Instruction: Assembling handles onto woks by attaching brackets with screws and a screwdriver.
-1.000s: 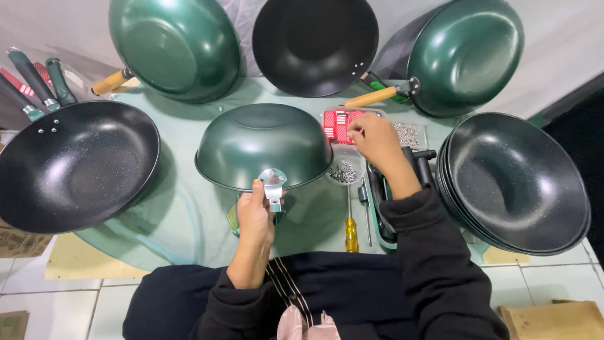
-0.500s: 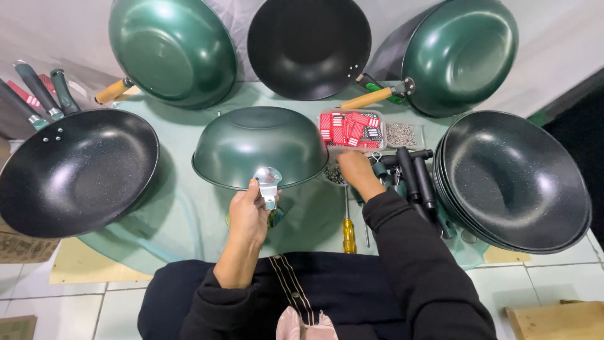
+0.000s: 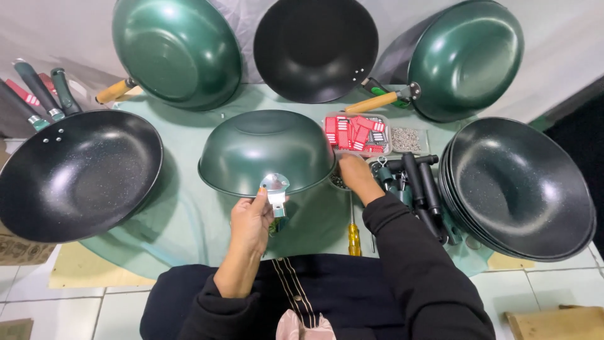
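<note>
A green wok (image 3: 267, 150) lies upside down on the pale green cloth (image 3: 182, 220) in front of me. My left hand (image 3: 251, 220) pinches the silver metal handle bracket (image 3: 275, 189) at the wok's near rim. My right hand (image 3: 355, 176) rests with curled fingers at the wok's right edge, over a small dish of screws that it mostly hides. I cannot tell whether it holds anything. A yellow-handled screwdriver (image 3: 354, 236) lies on the cloth just below that hand.
A black wok (image 3: 69, 173) sits at left, a stack of black woks (image 3: 519, 189) at right. Two green woks (image 3: 176, 50) (image 3: 469, 56) and a black one (image 3: 314, 44) lean at the back. A tray of red packets (image 3: 355, 132), loose dark handles (image 3: 415, 182) lie between.
My right hand has drawn back from the tray of red packets to the wok's right edge. The left hand has stayed on the bracket.
</note>
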